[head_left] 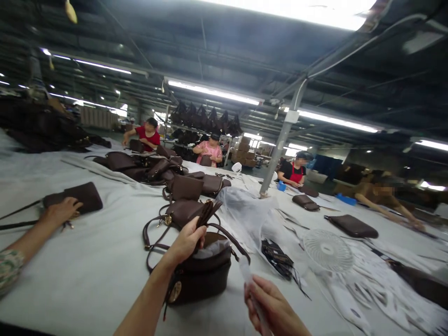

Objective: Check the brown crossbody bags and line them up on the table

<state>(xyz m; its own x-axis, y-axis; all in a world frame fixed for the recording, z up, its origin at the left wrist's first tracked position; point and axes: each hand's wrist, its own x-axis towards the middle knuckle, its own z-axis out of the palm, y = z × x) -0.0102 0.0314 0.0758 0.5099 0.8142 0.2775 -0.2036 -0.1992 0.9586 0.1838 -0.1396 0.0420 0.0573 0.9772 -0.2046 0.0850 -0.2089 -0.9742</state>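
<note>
A dark brown handbag [203, 277] stands open on the pale cloth-covered table, with whitish plastic or paper inside its mouth and a round gold emblem on its side. Above its left rim, my left hand [185, 240] is closed on a bundle of dark brown leather pieces [209, 212]. To the right of the bag, my right hand [268, 301] holds a translucent white strip [245, 270] that sticks up past the fingers. The bag's strap [233, 235] arches between the two hands.
Another person's hand [65, 210] rests on a brown bag at left. Brown bags [140, 163] are piled behind. A plastic bag [245, 214], black straps [278, 259] and a white fan [329, 250] lie right of the handbag. A metal post [283, 140] rises beyond; several people work around.
</note>
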